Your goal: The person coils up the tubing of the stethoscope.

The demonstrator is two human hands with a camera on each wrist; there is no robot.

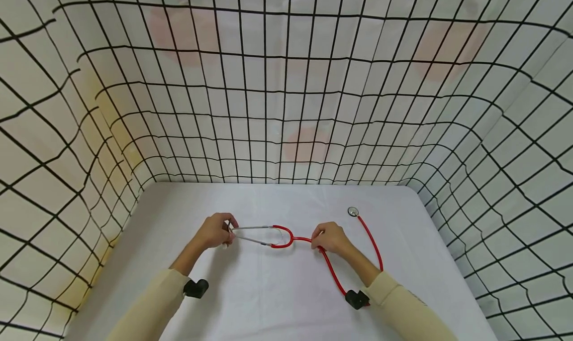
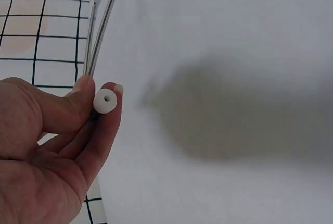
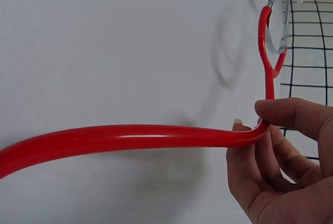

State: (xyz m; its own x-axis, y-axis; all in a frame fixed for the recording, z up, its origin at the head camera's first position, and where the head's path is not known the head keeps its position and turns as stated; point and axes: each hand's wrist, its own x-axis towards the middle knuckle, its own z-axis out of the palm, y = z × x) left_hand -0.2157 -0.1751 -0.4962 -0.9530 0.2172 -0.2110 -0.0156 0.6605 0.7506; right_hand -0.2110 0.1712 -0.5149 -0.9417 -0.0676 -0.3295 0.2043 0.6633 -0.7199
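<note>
A stethoscope with red tubing (image 1: 330, 269) and silver ear tubes (image 1: 252, 227) stretches between both hands over the white table. My left hand (image 1: 217, 230) pinches the ear tubes at their earpiece end. In the left wrist view a white eartip (image 2: 105, 101) pokes out between thumb and fingers. My right hand (image 1: 330, 237) pinches the red tube just below its Y-fork (image 1: 292, 237), and the tube bends sharply at the fingertips (image 3: 268, 110). From there the tubing runs toward the near side, partly behind the right forearm, and curves back to the round chest piece (image 1: 353, 211) lying at the far right.
A white-covered table (image 1: 268, 291) lies beneath the hands. Black wire grid panels (image 1: 286, 92) rise along its back, left and right sides, with pale cloth behind. Black wrist cameras (image 1: 195, 288) sit on both sleeves.
</note>
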